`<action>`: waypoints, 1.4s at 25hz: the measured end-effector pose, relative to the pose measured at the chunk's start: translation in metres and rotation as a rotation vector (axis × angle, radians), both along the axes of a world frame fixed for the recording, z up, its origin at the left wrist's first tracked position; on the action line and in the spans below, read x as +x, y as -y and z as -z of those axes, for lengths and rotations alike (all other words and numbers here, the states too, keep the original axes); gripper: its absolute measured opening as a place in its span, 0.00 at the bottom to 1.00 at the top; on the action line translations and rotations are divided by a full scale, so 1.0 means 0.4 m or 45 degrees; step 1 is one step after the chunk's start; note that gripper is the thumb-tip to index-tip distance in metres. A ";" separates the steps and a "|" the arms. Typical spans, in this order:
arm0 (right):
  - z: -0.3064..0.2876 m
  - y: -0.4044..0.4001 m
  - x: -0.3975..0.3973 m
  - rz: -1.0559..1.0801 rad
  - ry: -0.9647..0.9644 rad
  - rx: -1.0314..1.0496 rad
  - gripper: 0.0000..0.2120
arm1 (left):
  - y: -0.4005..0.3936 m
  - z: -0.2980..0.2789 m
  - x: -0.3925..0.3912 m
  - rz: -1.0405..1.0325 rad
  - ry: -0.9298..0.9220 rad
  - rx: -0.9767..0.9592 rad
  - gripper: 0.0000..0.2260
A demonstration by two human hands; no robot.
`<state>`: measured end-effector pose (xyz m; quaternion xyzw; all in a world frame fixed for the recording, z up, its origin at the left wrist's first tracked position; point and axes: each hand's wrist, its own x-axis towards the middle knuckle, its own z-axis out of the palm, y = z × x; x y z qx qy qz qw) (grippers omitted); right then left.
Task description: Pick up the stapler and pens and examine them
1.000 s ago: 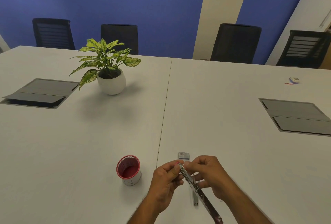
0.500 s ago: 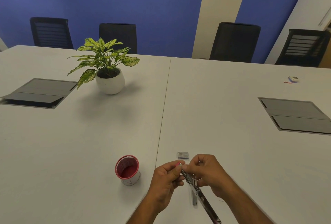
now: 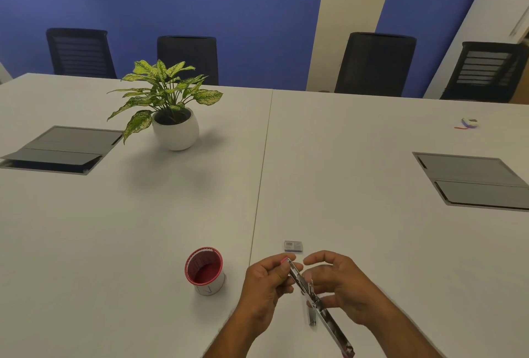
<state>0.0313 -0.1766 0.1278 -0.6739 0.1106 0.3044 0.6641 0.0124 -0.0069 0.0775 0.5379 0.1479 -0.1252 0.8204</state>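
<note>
An opened metal stapler (image 3: 329, 318) slants in the air above the white table (image 3: 372, 243), its far tip up between my hands and its dark red end low at the frame's bottom. My left hand (image 3: 266, 286) pinches the upper tip. My right hand (image 3: 346, 286) is curled beside the stapler's middle, its lower fingers behind the hinge and its forefinger and thumb apart near the tip. A small staple box (image 3: 293, 246) lies on the table just beyond my hands.
A red-rimmed cup (image 3: 204, 270) stands left of my hands. Farther off are a potted plant (image 3: 175, 131), two grey flip panels (image 3: 57, 148) (image 3: 472, 180) set into the table, a small object (image 3: 468, 123) at far right, and several black chairs (image 3: 375, 62).
My right forefinger and thumb have lifted off the stapler's upper tip, leaving a gap. The left hand keeps its pinch on the tip. The stapler has barely moved.
</note>
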 end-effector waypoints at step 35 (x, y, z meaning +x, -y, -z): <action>-0.002 -0.020 -0.049 0.128 0.438 -0.152 0.03 | -0.008 -0.015 0.008 -0.101 -0.024 -0.009 0.09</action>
